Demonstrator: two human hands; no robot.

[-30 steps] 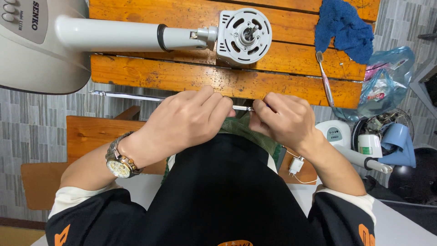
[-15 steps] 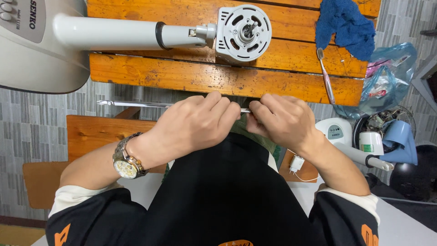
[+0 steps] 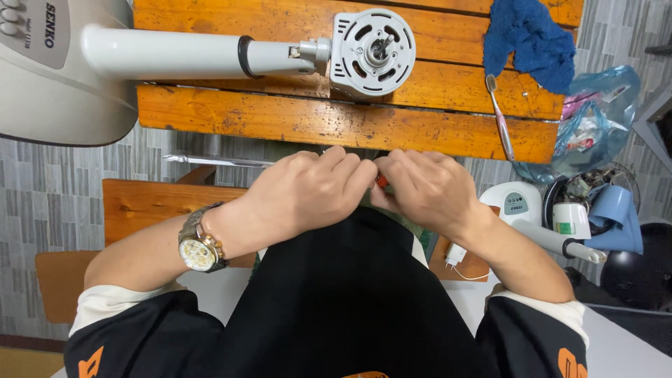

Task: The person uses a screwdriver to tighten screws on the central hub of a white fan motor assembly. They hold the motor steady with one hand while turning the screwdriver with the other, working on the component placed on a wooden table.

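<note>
My left hand (image 3: 308, 192) and my right hand (image 3: 427, 189) meet fingertip to fingertip over my lap, just in front of the wooden bench (image 3: 336, 122). Both pinch a thin metal rod (image 3: 217, 161), which sticks out to the left past my left hand. A small red-orange part (image 3: 381, 180) shows between the fingertips; the rest of it is hidden by the fingers. A wristwatch (image 3: 199, 246) sits on my left wrist. On the bench lies a white stand fan: its base (image 3: 56, 70) at the left, its pole (image 3: 182, 52), and the bare motor (image 3: 372, 50) facing up.
A blue cloth (image 3: 532, 38) and a toothbrush (image 3: 498, 115) lie on the bench's right end. A blue plastic bag (image 3: 595, 119), a second white fan base (image 3: 514, 203) with pole, a fan grille and a blue blade (image 3: 619, 220) crowd the floor at right. A white charger (image 3: 455, 253) lies by my right forearm.
My hands have closed together until the fingertips touch. The rod has shifted right, with less of it showing at the left. The red-orange part now shows between the fingers.
</note>
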